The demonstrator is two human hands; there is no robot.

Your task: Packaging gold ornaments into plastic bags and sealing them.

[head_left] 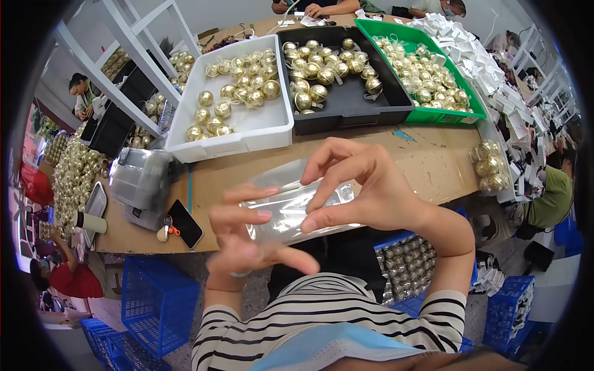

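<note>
A clear, glossy plastic packaging box, seemingly flattened, is held over the near edge of the table in front of me. My right hand grips its right part, with thumb and index finger close together on the film. At the left end of the plastic, my left hand has its fingers apart and its thumb stretched out; it is slightly blurred. Its fingertips overlap the plastic, but I cannot tell how firmly they touch it. Beyond my hands stand a white tray, a black tray and a green tray, all holding gold ball ornaments.
A stack of clear plastic packaging lies at the left, near a phone and orange-handled scissors. A filled clear box of gold balls stands at the right. Blue crates sit below the table. Other people work farther off.
</note>
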